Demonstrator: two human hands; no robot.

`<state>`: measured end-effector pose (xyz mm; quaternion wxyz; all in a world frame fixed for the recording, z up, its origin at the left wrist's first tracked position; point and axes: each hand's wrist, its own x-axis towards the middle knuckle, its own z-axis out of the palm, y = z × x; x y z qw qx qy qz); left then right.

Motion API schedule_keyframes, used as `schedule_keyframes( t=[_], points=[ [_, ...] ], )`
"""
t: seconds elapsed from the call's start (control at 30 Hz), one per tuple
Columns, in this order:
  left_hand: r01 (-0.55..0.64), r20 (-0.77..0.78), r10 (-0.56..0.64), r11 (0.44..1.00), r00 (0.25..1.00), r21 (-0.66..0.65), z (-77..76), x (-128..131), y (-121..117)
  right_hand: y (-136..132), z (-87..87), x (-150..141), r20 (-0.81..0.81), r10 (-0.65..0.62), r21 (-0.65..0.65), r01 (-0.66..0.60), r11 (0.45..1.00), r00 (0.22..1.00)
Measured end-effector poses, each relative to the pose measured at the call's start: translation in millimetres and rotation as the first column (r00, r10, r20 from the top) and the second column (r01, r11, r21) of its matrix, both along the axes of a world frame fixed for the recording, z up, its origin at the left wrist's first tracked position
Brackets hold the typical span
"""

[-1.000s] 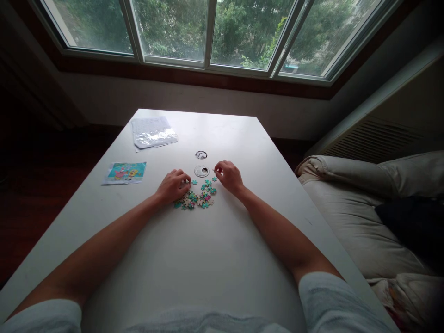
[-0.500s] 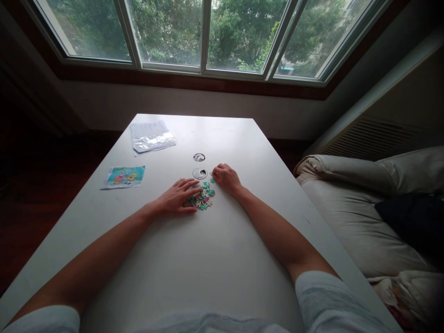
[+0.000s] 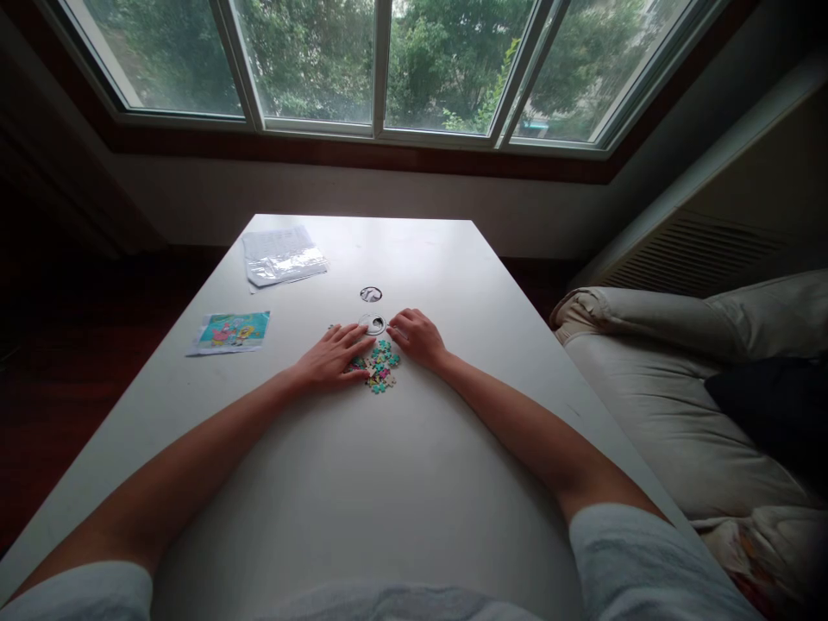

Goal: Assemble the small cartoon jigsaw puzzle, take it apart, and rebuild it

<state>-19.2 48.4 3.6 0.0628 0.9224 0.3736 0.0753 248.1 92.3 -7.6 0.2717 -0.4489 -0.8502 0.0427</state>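
A small heap of teal, pink and tan puzzle pieces (image 3: 380, 369) lies in the middle of the white table (image 3: 362, 483). My left hand (image 3: 333, 355) rests flat on the heap's left side, fingers stretched out toward a round silver lid (image 3: 373, 324). My right hand (image 3: 417, 334) sits at the heap's right edge with its fingers curled down onto the table beside that lid; whether it holds a piece is hidden.
A second round silver lid (image 3: 371, 294) lies farther back. A colourful cartoon picture card (image 3: 231, 332) sits at the left, a clear plastic bag on paper (image 3: 283, 255) at the back left. A cushioned sofa (image 3: 679, 397) stands along the table's right edge.
My left hand opened from a loose curl and slid flat over the pieces toward the lid. My right hand moved left and down to the heap. The heap looks more bunched together.
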Motion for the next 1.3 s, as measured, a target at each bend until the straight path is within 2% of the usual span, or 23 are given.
schedule_keyframes(
  t=[0.37,0.6,0.8,0.93,1.3],
  points=[
    [-0.091,-0.015,0.091,0.996,0.996,-0.008,-5.4,3,18,-5,-3.3,4,-0.026,0.088,-0.048,-0.090,0.995,0.996],
    [-0.134,0.102,0.132,0.991,0.986,0.016,-11.3,2,26,-16,5.7,-3,-0.010,0.172,-0.045,-0.172,0.984,0.985],
    [-0.123,0.223,0.106,0.990,0.969,0.065,-6.5,-5,23,-32,11.0,-19,0.038,0.283,-0.039,-0.282,0.959,0.958],
    [-0.125,0.287,0.099,0.989,0.953,0.075,-4.0,-8,23,-35,9.8,-25,0.077,0.275,-0.046,-0.272,0.961,0.958],
    [-0.062,0.328,0.042,0.997,0.944,0.051,6.5,-18,19,-31,8.6,-23,-0.022,0.296,-0.077,-0.296,0.952,0.955]
  ],
)
